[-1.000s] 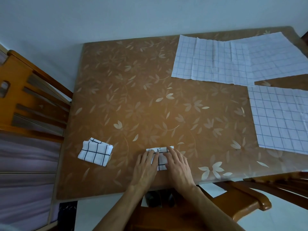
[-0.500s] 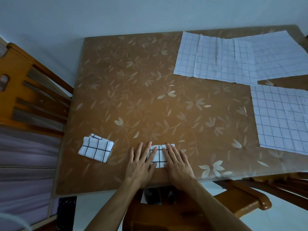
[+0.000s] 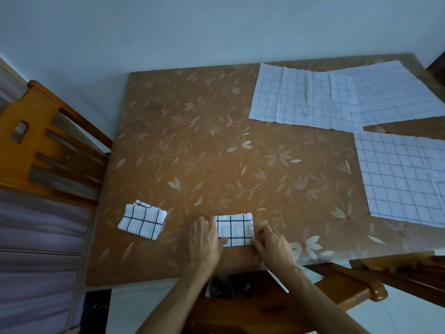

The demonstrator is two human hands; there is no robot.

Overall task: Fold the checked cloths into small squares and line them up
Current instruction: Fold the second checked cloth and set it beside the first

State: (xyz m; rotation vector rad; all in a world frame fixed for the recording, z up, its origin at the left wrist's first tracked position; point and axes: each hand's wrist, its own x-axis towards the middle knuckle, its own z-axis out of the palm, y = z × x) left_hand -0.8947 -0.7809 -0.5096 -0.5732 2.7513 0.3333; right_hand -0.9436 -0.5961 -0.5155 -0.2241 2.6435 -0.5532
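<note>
Brown bench (image 3: 216, 141) with a glossy cover printed in pale leaves and flowers, pushed up against a plain light wall (image 3: 192, 32). Pale floor (image 3: 397, 317) shows at the near right.

Stuff around it: a wooden chair (image 3: 36, 145) with a slatted back sits at the bench's left side, with some lilac fabric (image 3: 36, 237) below it. Can't tell what that belongs to. Another wooden chair (image 3: 349, 285) is tucked in at the near edge, right under the arms. There's something dark under the bench edge between the forearms, too dim to make out.

The cloths: one folded square (image 3: 142, 221) lies near the front left, a bit skewed. The second folded cloth (image 3: 234, 229) is just to its right, apart from it, squared up with the front edge. Two big flat cloths (image 3: 337, 97) overlap at the far right corner, and a third flat cloth (image 3: 404, 179) lies along the right side.

The left hand (image 3: 204, 239) is against the second folded cloth's left edge with the thumb lying over its near corner. The right hand (image 3: 272, 247) has bent fingers touching the near right corner. Honestly can't tell if either grip is actually pinching the fabric or just resting on it.
</note>
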